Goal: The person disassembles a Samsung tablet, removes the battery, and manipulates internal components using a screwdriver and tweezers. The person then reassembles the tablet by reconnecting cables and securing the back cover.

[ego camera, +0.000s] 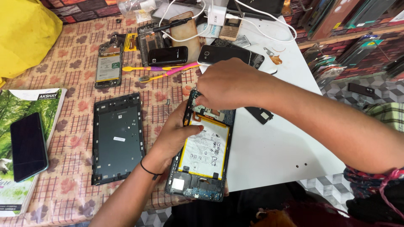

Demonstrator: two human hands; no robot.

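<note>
Now my left hand (174, 136) cradles the opened tablet (202, 151) along its left edge, thumb lying across the white battery (204, 149), so the body stays tilted toward me and steady at the near table edge. My right hand (225, 84) bends over the top end, fingers pinched narrow near the upper corner; whether they hold anything small I cannot tell. Just left of the tablet lies its black back cover (117, 138), inner side up. Beyond my right hand sit two toothbrushes (162, 71), several phones (168, 55) and white cables (252, 12). A dark phone (28, 147) rests on a green book (17, 122), well apart.
</note>
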